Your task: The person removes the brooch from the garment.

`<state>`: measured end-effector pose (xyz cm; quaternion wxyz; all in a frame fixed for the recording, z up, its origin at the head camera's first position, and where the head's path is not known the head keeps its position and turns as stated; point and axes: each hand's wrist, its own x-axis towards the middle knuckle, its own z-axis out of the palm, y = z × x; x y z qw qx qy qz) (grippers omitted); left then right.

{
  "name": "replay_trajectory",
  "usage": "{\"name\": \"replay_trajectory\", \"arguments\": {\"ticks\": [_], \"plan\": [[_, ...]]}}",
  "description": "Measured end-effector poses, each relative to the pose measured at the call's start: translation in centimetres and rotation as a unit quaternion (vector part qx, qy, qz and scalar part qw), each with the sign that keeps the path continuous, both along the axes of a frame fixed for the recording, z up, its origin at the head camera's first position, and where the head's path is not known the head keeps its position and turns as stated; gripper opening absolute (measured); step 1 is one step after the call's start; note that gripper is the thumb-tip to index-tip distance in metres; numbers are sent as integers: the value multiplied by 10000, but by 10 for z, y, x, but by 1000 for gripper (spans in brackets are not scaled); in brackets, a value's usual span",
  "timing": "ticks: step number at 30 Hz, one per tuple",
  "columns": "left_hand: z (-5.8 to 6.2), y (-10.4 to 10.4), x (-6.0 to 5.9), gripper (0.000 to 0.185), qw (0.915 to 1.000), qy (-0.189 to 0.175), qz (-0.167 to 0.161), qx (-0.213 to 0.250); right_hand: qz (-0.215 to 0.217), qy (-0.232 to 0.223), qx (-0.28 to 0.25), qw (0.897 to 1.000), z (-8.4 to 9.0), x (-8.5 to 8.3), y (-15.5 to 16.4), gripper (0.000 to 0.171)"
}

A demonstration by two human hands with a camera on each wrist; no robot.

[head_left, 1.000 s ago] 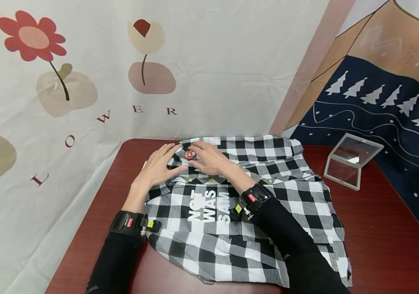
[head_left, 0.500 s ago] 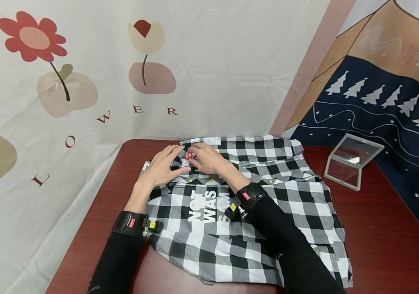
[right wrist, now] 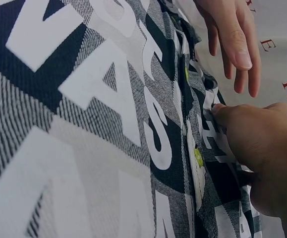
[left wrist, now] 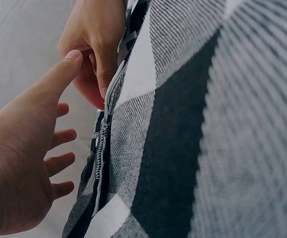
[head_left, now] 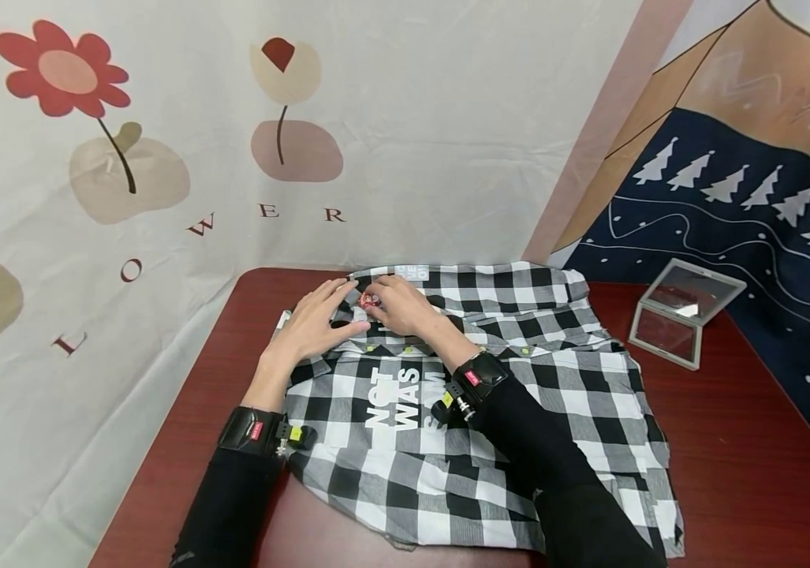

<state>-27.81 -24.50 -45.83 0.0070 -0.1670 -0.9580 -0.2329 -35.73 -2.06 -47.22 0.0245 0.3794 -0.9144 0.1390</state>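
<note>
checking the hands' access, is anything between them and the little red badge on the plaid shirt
Nothing visible. The red badge sits on the plaid shirt near the collar; the right hand touches it, though whether it pinches it is unclear. The left hand lies flat on the cloth just beside it.

A dark red table carries a checked shirt at centre and a mirror at two o'clock.

Shirt I saw was matt woven cloth, black-and-white check, twill ribs plain in my wrist views, with smooth white printed lettering. Table looked like glossy red-brown wood veneer. Backdrop was matt printed cloth, faintly creased; the mirror was glossy glass.
</note>
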Motion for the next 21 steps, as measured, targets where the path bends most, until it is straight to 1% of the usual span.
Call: {"name": "replay_trajectory", "arguments": {"ticks": [7, 12, 17, 21], "plan": [[0, 0, -1, 91, 10000, -10, -8, 11, -20, 8, -24, 10000, -1, 0, -1, 42], [0, -1, 0, 91, 10000, -1, -5, 71, -7, -18, -164, 9999, -2, -1, -1, 41], [3, -1, -1, 90, 9998, 175, -75, 108, -27, -10, -430, 9991, -2, -1, 1, 40], [8, -1, -2, 88, 9992, 360, -139, 86, -1, -103, -651, 9978, -2, -1, 2, 40]]}}
